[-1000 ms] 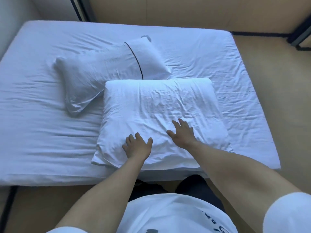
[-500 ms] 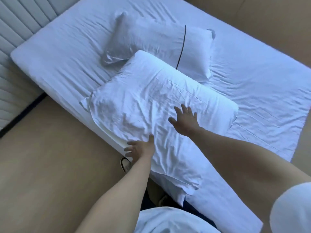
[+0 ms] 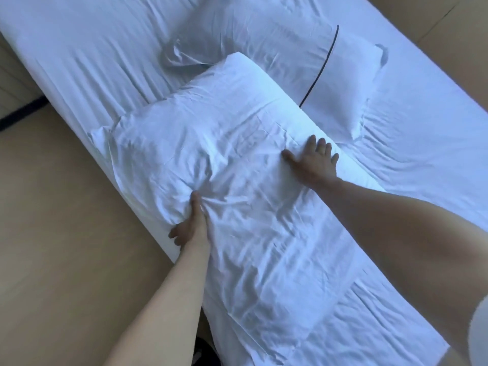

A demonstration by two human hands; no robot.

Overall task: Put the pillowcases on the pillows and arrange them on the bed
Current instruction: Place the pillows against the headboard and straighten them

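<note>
A white pillow in a wrinkled white pillowcase (image 3: 232,143) lies along the near edge of the bed (image 3: 422,143). My left hand (image 3: 191,223) grips its near side, thumb pressed into the fabric and fingers curled under the edge. My right hand (image 3: 313,159) lies flat on top of the pillow with fingers spread. The loose end of the pillowcase (image 3: 277,299) trails toward me along the bed edge. Behind it lies a second pillow (image 3: 264,43) in a white case with a thin dark trim line (image 3: 320,67).
The white fitted sheet is creased around both pillows. Tan floor (image 3: 66,233) runs along the left of the bed. A dark strip (image 3: 18,116) marks the base of the wall at far left. More tan floor (image 3: 449,19) shows at top right.
My view has swung to the right and closer to the bed. My left hand moved from the top of the pillow to its near edge and took hold of it. My right hand slid farther across.
</note>
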